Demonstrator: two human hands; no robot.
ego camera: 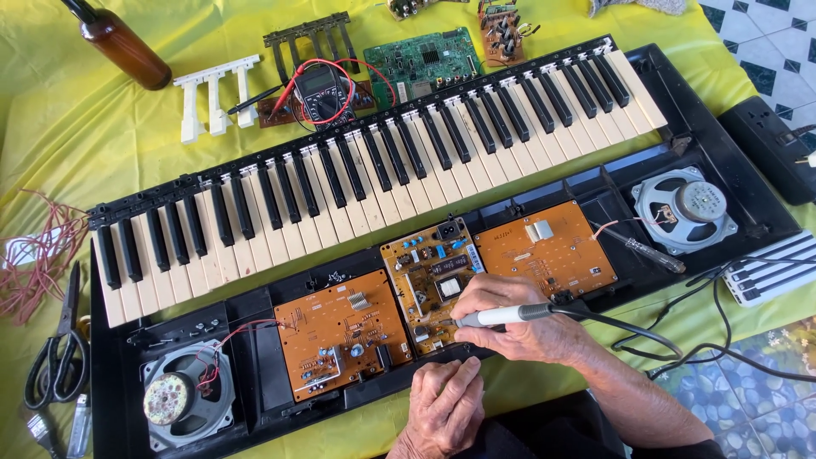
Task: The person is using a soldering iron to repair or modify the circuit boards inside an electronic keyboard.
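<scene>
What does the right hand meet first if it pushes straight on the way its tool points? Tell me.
The right hand holds a grey pen-shaped soldering tool pointing left. Its tip is already about at the middle orange circuit board; that comes first, though the gap is unclear.

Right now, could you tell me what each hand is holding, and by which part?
The right hand holds a soldering iron by its grey handle, tip toward the middle circuit board. The left hand holds nothing; it rests at the keyboard case's front edge.
</scene>
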